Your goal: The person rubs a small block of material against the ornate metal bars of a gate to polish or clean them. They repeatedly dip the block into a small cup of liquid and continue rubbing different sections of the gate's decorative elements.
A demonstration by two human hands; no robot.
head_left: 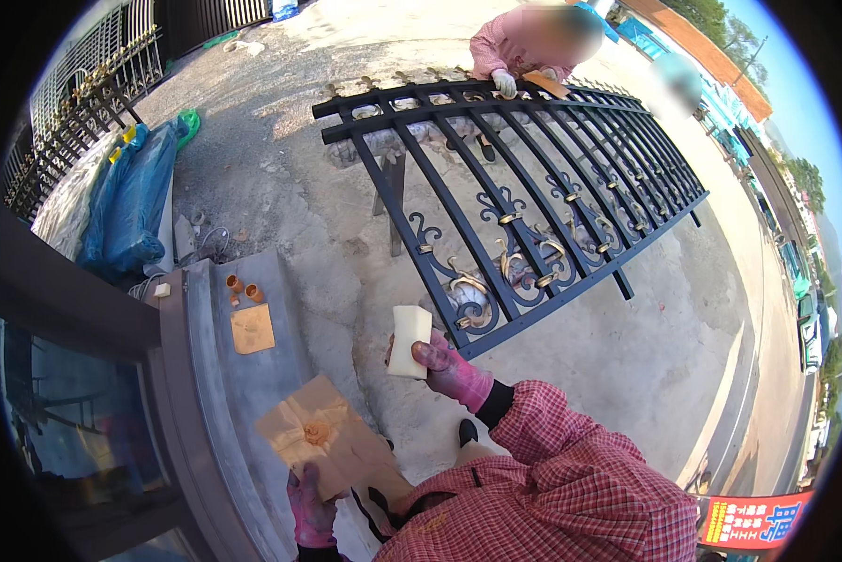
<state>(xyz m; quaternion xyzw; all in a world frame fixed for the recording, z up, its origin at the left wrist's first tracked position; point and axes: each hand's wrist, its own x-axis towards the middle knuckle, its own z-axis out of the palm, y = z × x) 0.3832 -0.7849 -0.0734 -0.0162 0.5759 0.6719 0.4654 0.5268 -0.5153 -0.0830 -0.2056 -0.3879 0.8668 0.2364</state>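
Note:
My left hand (312, 510), in a pink stained glove, grips the lower edge of a brown cardboard piece (355, 448). A lump of orange-gold paint (317, 433) sits on that cardboard. My right hand (454, 371), also pink-gloved, pinches a cream-white sponge block (409, 343) between thumb and fingers; the fingers behind it are mostly hidden. Just beyond the sponge is the near corner of a black metal fence panel (571, 287), lying raised on supports. Its scrollwork (544, 251) carries gold patches, and the sponge appears apart from it.
Across the panel a co-worker in pink (507, 82) leans over, white-gloved, near another cardboard piece (547, 84). On the grey ledge (216, 328) at left sit small orange-brown cups (234, 282) and a stained card (252, 329). Blue-wrapped bundles (130, 206) lie farther left.

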